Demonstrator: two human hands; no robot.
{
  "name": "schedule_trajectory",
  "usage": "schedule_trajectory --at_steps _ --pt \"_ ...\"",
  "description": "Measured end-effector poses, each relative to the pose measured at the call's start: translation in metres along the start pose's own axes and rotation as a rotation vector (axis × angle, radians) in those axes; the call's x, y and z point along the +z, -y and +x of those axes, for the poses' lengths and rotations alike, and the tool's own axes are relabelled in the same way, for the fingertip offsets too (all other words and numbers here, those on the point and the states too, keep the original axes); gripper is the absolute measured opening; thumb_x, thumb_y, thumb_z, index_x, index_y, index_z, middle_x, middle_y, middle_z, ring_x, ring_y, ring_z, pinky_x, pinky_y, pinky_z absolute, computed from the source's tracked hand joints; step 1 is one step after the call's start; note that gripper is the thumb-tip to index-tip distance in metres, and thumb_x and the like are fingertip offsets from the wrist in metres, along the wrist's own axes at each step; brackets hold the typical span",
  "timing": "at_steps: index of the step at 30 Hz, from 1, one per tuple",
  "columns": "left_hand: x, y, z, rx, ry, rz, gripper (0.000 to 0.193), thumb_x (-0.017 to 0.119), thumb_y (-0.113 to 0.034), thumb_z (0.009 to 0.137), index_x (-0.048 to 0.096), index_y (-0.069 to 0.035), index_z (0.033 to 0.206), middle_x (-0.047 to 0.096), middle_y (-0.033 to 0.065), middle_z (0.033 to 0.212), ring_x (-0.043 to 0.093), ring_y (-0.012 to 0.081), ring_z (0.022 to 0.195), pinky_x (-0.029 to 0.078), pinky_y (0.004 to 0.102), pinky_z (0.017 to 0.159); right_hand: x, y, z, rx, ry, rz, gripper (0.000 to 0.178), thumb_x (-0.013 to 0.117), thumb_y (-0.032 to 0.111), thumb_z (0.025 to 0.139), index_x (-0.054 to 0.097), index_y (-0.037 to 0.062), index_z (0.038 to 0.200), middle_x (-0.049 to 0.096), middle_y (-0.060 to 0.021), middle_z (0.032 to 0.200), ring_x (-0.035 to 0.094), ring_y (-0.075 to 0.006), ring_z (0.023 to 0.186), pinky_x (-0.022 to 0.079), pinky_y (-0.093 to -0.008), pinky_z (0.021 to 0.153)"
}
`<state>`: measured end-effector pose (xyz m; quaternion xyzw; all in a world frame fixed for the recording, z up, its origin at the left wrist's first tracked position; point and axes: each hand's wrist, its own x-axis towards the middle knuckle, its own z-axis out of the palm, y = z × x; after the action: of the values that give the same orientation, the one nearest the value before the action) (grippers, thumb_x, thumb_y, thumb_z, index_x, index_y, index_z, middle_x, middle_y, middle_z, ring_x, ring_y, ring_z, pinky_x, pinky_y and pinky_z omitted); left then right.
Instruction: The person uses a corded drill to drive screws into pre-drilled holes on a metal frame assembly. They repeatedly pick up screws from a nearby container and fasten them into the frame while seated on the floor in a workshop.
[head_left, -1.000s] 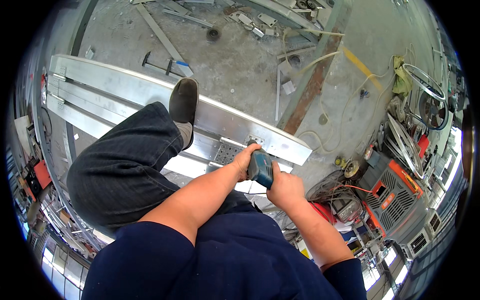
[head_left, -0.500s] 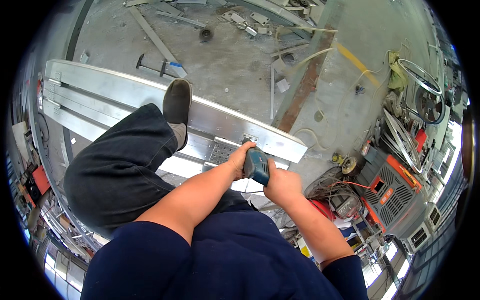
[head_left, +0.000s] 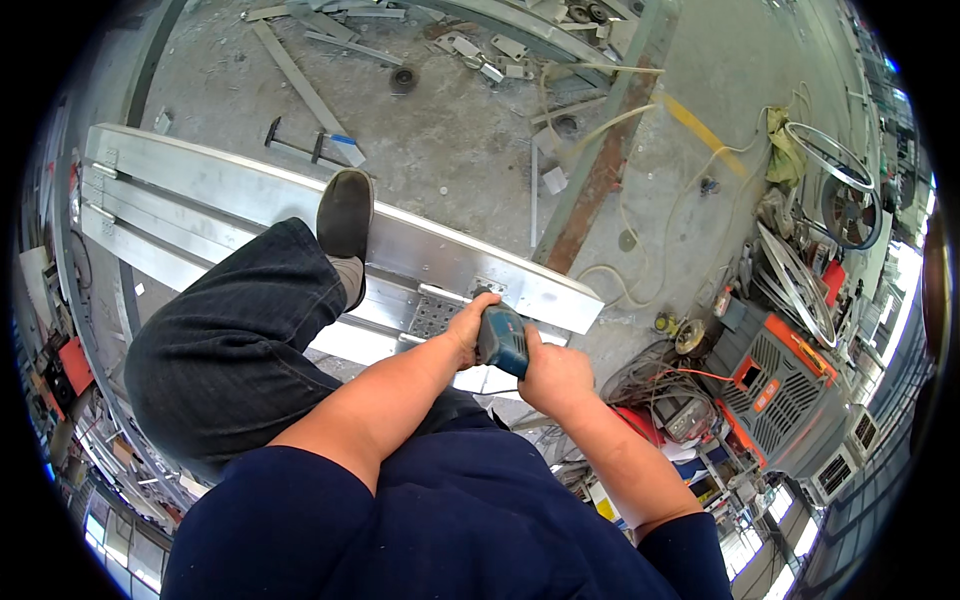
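A power tool [head_left: 504,343] with a blue-green body is gripped between both my hands, over the right part of a silvery metal frame [head_left: 430,240] with long parallel beams. My left hand [head_left: 468,332] wraps round its front left side, thumb along the top. Closed on its rear right side is my right hand [head_left: 556,374]. The tool's working end is hidden under the body and my left hand. Just left of it lies a perforated plate [head_left: 429,316], bridging the beams. My shoe [head_left: 345,215] rests on the far beam.
Beyond the frame, a clamp [head_left: 305,150] and a metal strip [head_left: 300,80] lie on the concrete floor, with scrap pieces [head_left: 480,55] behind. A pale hose [head_left: 625,230] winds across the right side. Nearer right stand a grey-and-orange machine [head_left: 775,385], tangled cables [head_left: 650,380] and wheel rims [head_left: 795,285].
The view has shifted slightly. Both hands still hold the power tool over the same part of the frame, its body now a little more upright in the picture.
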<state>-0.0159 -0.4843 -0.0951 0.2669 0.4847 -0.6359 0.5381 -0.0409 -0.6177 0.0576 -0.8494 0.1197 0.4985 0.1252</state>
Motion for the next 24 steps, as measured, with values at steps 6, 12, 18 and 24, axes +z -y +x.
schedule_trajectory --at_steps 6,12,18,24 --pt "-0.002 0.0 0.001 -0.017 0.012 0.001 0.038 0.065 -0.051 0.082 0.064 -0.014 0.09 0.068 0.0032 0.076 0.066 0.0183 0.063 0.054 0.0345 0.06 0.002 0.0 -0.002 0.004 0.001 -0.004 0.073 0.073 0.02 0.07 0.046 0.0062 0.136 0.071 -0.0137 0.085 0.071 -0.0346 0.077 0.056 -0.0457 0.069" --pt "-0.005 0.001 0.006 -0.015 0.041 -0.008 0.037 0.064 -0.051 0.083 0.064 -0.015 0.091 0.068 0.0029 0.077 0.065 0.0181 0.063 0.054 0.0345 0.06 0.0 0.003 0.0 0.001 0.012 -0.009 0.073 0.074 0.019 0.069 0.046 0.0054 0.135 0.071 -0.0156 0.085 0.071 -0.0353 0.077 0.056 -0.046 0.07" --pt "-0.005 -0.002 0.006 -0.014 0.034 0.01 0.04 0.062 -0.054 0.083 0.066 -0.016 0.094 0.068 0.0043 0.086 0.066 0.0196 0.073 0.053 0.0366 0.063 -0.01 0.003 0.002 -0.041 -0.032 -0.018 0.056 0.065 0.014 0.073 0.052 0.0028 0.127 0.071 -0.0171 0.079 0.071 -0.0349 0.072 0.056 -0.0459 0.067" --pt "0.001 -0.005 -0.002 -0.013 0.032 0.022 0.041 0.061 -0.056 0.082 0.066 -0.017 0.094 0.067 0.0043 0.086 0.066 0.0204 0.074 0.052 0.0387 0.063 -0.013 0.004 0.005 -0.074 -0.076 -0.036 0.049 0.06 0.011 0.076 0.056 0.0026 0.123 0.071 -0.0169 0.077 0.071 -0.034 0.07 0.056 -0.0456 0.065"
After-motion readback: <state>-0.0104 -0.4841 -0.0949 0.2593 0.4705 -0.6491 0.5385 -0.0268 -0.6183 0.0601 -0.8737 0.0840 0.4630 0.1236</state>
